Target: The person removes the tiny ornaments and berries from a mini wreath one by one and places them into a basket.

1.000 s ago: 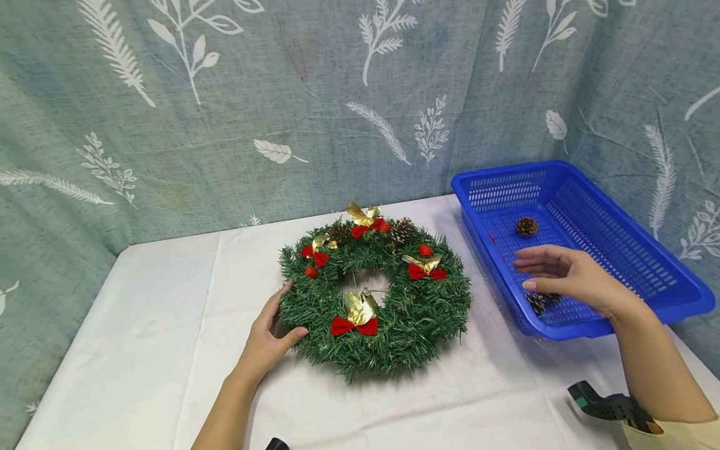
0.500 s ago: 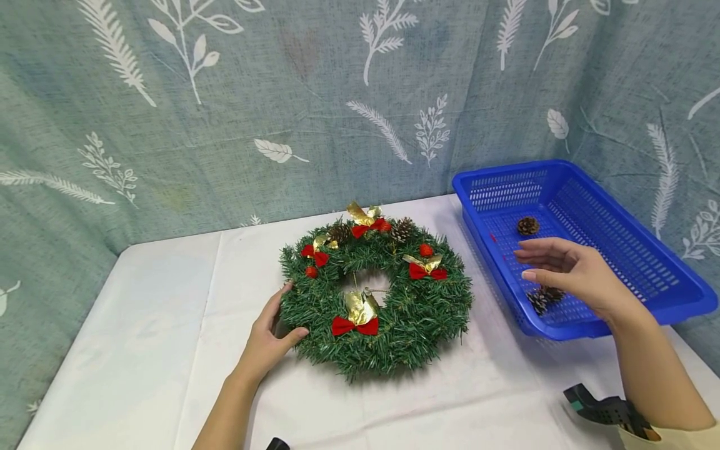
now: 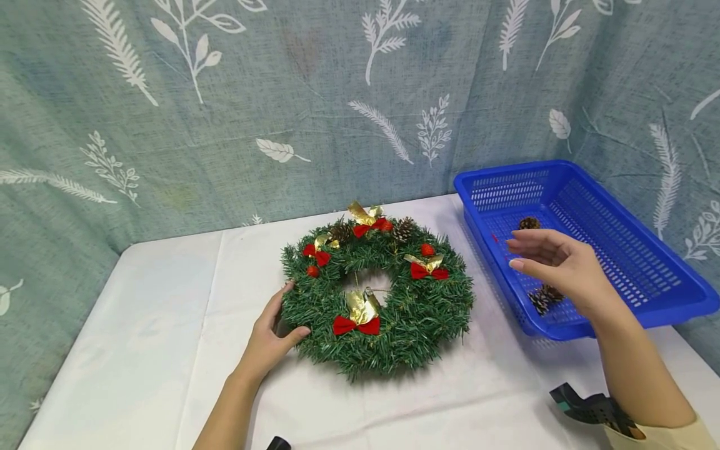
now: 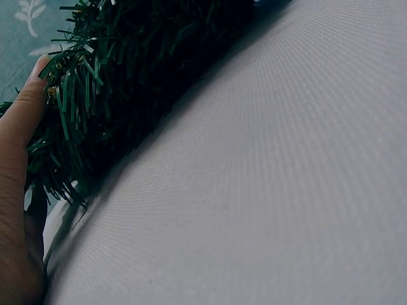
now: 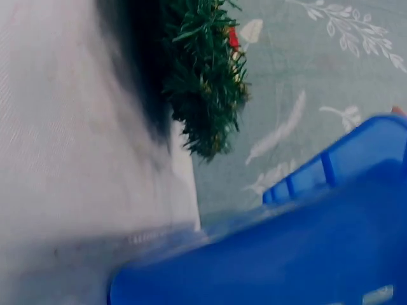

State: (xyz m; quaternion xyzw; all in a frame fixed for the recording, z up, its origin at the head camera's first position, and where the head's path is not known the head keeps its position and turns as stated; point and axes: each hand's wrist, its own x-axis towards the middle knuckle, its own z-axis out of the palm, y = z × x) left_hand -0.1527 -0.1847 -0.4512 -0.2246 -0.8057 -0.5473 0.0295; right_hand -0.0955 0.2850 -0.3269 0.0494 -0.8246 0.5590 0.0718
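A green wreath lies on the white table, dressed with red-and-gold bows, pinecones and red berries. My left hand rests against its left outer edge, thumb and forefinger spread apart; the other fingers are mostly hidden. In the left wrist view, part of that hand touches the needles. My right hand hovers over the near left side of a blue basket, thumb apart from relaxed fingers, with nothing visible between them. Beneath and beside it, pinecones lie in the basket, and another pinecone sits farther back.
The basket stands at the right of the white-covered table, its rim raised beside the wreath. A leaf-patterned curtain hangs behind and along both sides. A black wrist-worn device is on the right forearm.
My right hand has shifted slightly left and up over the basket, uncovering more of the near pinecones and covering part of the far one. The left hand and wreath stay put.
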